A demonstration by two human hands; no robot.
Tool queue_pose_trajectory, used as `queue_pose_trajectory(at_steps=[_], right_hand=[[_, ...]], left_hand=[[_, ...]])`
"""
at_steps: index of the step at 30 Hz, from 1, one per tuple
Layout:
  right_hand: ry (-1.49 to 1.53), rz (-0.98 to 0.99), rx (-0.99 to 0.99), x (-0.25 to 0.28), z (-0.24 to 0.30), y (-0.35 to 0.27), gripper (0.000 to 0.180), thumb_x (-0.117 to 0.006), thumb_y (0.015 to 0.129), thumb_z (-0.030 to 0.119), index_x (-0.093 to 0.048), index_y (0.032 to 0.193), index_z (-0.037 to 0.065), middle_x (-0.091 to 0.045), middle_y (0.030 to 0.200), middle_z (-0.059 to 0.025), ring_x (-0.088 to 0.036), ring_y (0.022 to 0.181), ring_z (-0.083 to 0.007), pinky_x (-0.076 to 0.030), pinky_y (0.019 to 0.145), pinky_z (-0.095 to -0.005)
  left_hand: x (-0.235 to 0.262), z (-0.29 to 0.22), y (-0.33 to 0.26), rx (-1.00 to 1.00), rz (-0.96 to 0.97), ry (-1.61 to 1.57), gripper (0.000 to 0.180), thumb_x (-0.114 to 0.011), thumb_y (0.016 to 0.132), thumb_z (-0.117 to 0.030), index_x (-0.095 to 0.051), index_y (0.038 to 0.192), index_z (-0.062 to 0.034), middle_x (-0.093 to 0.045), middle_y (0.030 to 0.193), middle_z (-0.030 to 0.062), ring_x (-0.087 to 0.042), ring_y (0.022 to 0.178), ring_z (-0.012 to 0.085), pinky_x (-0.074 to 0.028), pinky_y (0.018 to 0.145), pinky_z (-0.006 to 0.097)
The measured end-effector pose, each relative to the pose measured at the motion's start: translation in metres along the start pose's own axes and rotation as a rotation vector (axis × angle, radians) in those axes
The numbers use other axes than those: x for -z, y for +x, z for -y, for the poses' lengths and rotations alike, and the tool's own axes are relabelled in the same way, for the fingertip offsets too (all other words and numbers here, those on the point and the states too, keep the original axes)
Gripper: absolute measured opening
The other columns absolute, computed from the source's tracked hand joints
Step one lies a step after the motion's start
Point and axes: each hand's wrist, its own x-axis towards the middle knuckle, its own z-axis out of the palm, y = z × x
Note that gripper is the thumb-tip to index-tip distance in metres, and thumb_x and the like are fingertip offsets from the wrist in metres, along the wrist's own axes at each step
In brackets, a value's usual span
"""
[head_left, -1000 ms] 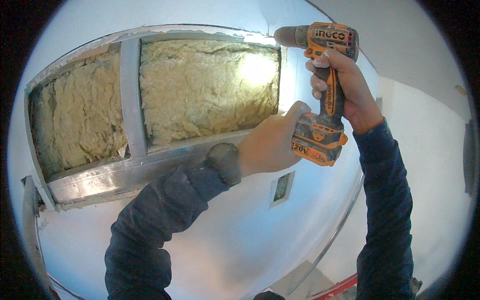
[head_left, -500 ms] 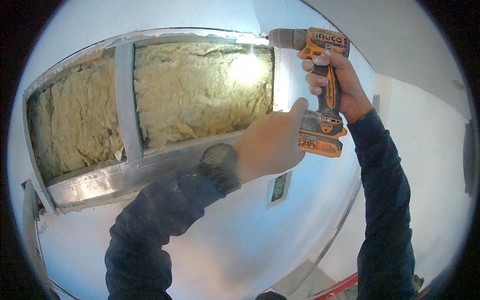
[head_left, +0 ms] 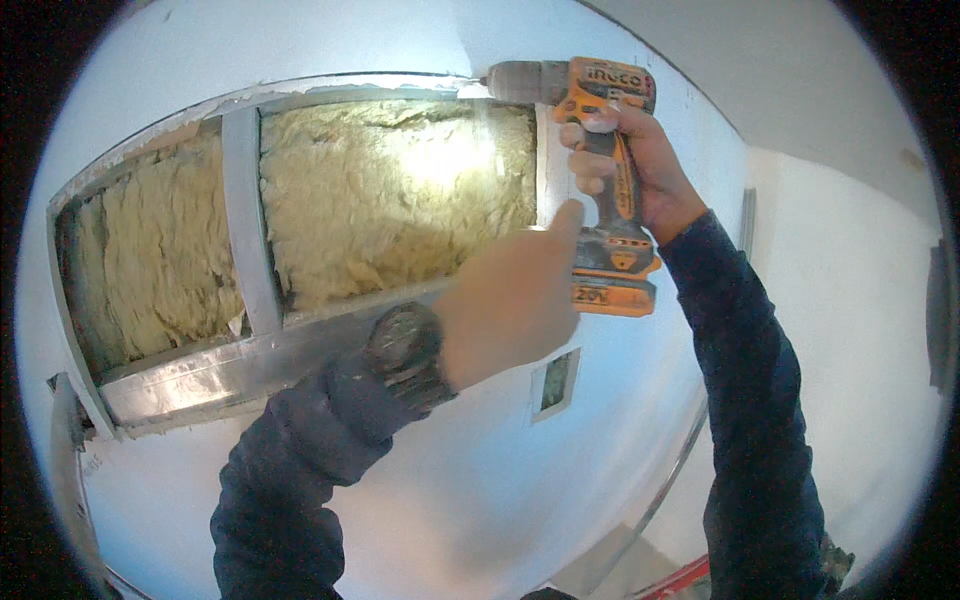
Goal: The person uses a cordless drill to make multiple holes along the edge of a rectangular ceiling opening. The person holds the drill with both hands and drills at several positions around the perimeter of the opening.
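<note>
An orange-and-black cordless drill is held upright by its grip in my right hand, fingers wrapped round the handle. Its chuck points left at the top edge of a wall opening, close to the upper right corner. My left hand, blurred and wearing a dark wristwatch, overlaps the drill's battery in view. Its thumb sticks up beside the drill's handle; the other fingers are hidden, so I cannot tell whether it holds anything. Yellowish insulation fills the opening behind both hands, with a bright light spot on it.
A metal stud divides the opening, and a shiny metal rail runs along its bottom. Below right, a small rectangular cutout is in the white wall. A pipe stands at the left; something red shows at the bottom.
The drill and my right hand have shifted left along the opening's top edge. My left hand has moved left and slightly down with them, and the light spot has also gone left.
</note>
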Motion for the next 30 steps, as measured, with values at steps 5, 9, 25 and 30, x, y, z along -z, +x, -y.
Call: queue_pose_trajectory(at_steps=[5, 9, 25, 30], right_hand=[[-0.006, -0.086, 0.023, -0.008, 0.002, -0.010, 0.031, -0.060, 0.091, 0.019, -0.059, 0.117, 0.002, -0.065, 0.091, -0.0035, -0.053, 0.056, -0.0099, -0.049, 0.053, -0.0265], [-0.076, -0.225, 0.051, -0.015, 0.003, -0.021, 0.033, -0.060, 0.091, 0.018, -0.057, 0.120, 0.001, -0.064, 0.093, -0.0046, -0.055, 0.056, -0.0097, -0.051, 0.053, -0.0268], [-0.269, -0.493, 0.125, -0.041, -0.003, -0.035, 0.040, -0.062, 0.088, 0.017, -0.052, 0.122, -0.002, -0.059, 0.085, -0.0017, -0.055, 0.058, -0.0096, -0.051, 0.055, -0.0280], [-0.309, -0.505, 0.131, -0.046, -0.001, -0.033, 0.040, -0.063, 0.089, 0.018, -0.052, 0.122, -0.002, -0.059, 0.087, -0.0025, -0.055, 0.059, -0.0102, -0.051, 0.056, -0.0290]], left_hand=[[0.003, 0.005, -0.004, 0.044, 0.133, -0.030, 0.062, -0.069, 0.077, -0.009, -0.041, 0.132, 0.0036, -0.067, 0.085, 0.0254, -0.069, 0.083, 0.0435, -0.054, 0.073, 0.052], [-0.009, 0.020, 0.005, -0.059, 0.109, -0.107, 0.061, -0.072, 0.078, -0.010, -0.040, 0.128, 0.0019, -0.067, 0.084, 0.0247, -0.069, 0.083, 0.0442, -0.054, 0.072, 0.052], [-0.029, 0.050, 0.011, -0.218, 0.130, -0.389, 0.058, -0.077, 0.085, -0.019, -0.042, 0.129, -0.0038, -0.070, 0.093, 0.0217, -0.072, 0.089, 0.0383, -0.055, 0.076, 0.045], [-0.032, 0.056, 0.011, -0.236, 0.108, -0.457, 0.059, -0.077, 0.086, -0.017, -0.041, 0.130, -0.0041, -0.070, 0.098, 0.0199, -0.072, 0.091, 0.0361, -0.055, 0.078, 0.043]])
